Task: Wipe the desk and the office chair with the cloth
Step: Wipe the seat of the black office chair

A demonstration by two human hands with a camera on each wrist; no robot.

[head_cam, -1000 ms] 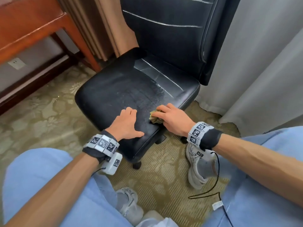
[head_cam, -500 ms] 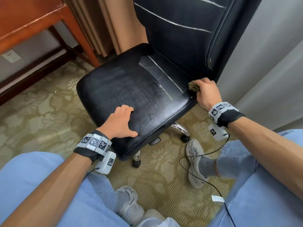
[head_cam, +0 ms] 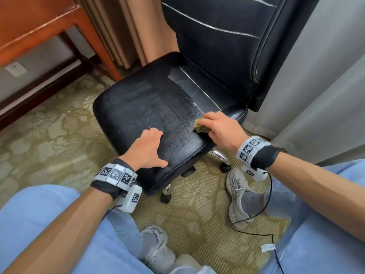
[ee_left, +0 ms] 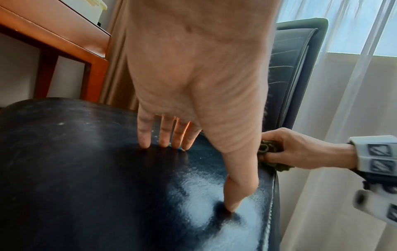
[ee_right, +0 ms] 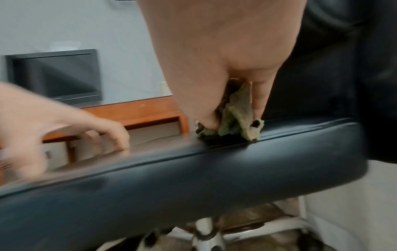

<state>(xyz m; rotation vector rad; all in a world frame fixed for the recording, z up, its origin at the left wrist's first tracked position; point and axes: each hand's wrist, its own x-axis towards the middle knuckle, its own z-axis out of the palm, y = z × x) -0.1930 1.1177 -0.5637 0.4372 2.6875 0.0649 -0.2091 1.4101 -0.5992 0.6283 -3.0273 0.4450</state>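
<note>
- Cloth (head_cam: 199, 126), one; small, olive-green, bunched into a wad; it lay on the right-hand edge of the chair seat, pressed there under the right hand (head_cam: 221, 129); judged to be wadded so the fingers could bear down on the seam.
- Right hand, one; fingers and thumb curled round the cloth, gripping it against the seat edge; the wrist view showed a flap of cloth sticking out between the fingers onto the piping.
- Left hand (head_cam: 147, 151), one; fingers straight and spread, thumb out, flat on the front of the seat, holding nothing; judged to be steadying a chair that rolls on casters.
- Office chair (head_cam: 150, 107), one; black, worn leather, backrest upright; seat showed streaks and dull patches; wiping judged to be under way on the seat.
- Desk (head_cam: 39, 26), one; reddish wood, off to the left, well apart from both hands; no cloth on it.
- Shoes, two; grey, on patterned carpet beneath the chair.
- Curtains, brown behind the chair, pale at right.
</note>
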